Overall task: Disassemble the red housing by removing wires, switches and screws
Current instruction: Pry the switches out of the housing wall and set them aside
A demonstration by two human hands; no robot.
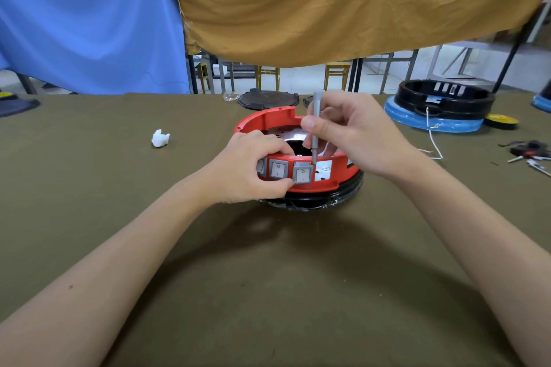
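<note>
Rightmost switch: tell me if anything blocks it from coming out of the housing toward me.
Nothing visible does. The switch already tilts outward from the red housing; the left hand pinches it, the right hand works a screwdriver behind it.

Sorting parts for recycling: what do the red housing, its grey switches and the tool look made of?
Red housing: looks like moulded plastic, smooth with a slight sheen. Grey switches: matte plastic with printed marks. Tool: plain grey shaft, metal or plastic, cannot tell.

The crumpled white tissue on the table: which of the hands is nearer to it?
Left. The left hand grips the red housing right of the tissue; the right hand is farther right.
</note>
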